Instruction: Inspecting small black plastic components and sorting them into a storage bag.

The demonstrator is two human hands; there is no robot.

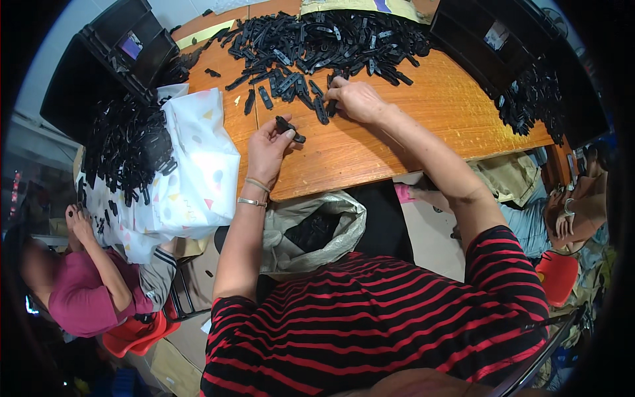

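Between the thumb and fingers of my left hand (266,149) is a small, long black plastic piece (289,128), held above the near edge of the wooden table (410,126). My right hand (359,100) reaches to the near edge of a heap of similar black pieces (311,46). Its fingers are curled and closed on a black piece (332,107) there, partly hidden by the fingers. A few loose pieces, among them a flat one (265,97), lie between my hands and the heap.
An open woven sack (354,218) with dark contents sits below the table edge. Black bins (496,40) stand at both sides, with black pieces spilling out. At left, a person in a magenta shirt (92,291) works by a patterned white cloth (202,159). Another person (579,198) sits at right.
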